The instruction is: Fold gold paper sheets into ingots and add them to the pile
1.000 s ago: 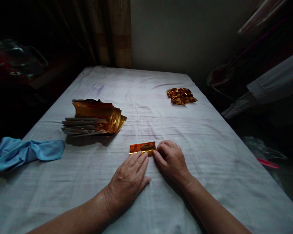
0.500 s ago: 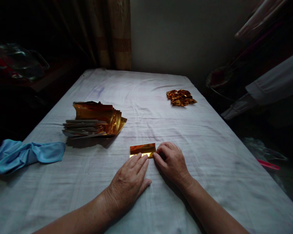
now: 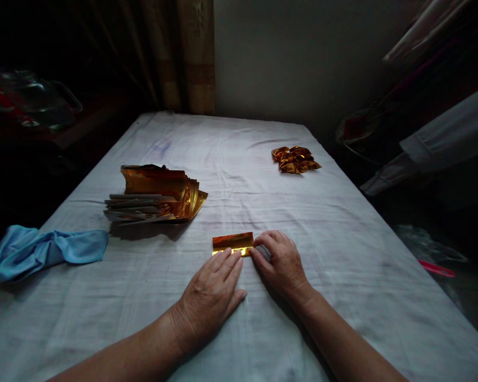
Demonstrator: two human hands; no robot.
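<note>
A small folded sheet of gold foil paper (image 3: 233, 241) lies on the white-covered table, its near edge turned over in a bright strip. My left hand (image 3: 213, 292) rests flat with its fingertips on that strip and its thumb out to the side. At the sheet's right end, my right hand (image 3: 279, 262) has thumb and index finger pinched together on the corner, its other fingers curled. Beyond my left hand stands a curled stack of gold foil paper (image 3: 155, 183). Several folded gold foil pieces (image 3: 296, 160) sit in a cluster at the far right.
A light blue cloth (image 3: 56, 252) lies crumpled at the table's left edge. The white sheet (image 3: 239, 138) covering the table is slightly wrinkled. Left of the table is a clear jug (image 3: 40, 98) in shadow; on the right hang clothes (image 3: 450, 127). A curtain (image 3: 195, 58) hangs behind.
My right index finger has closed down onto the thumb at the paper's right corner. The left hand stays nearly still, and the view has shifted very slightly.
</note>
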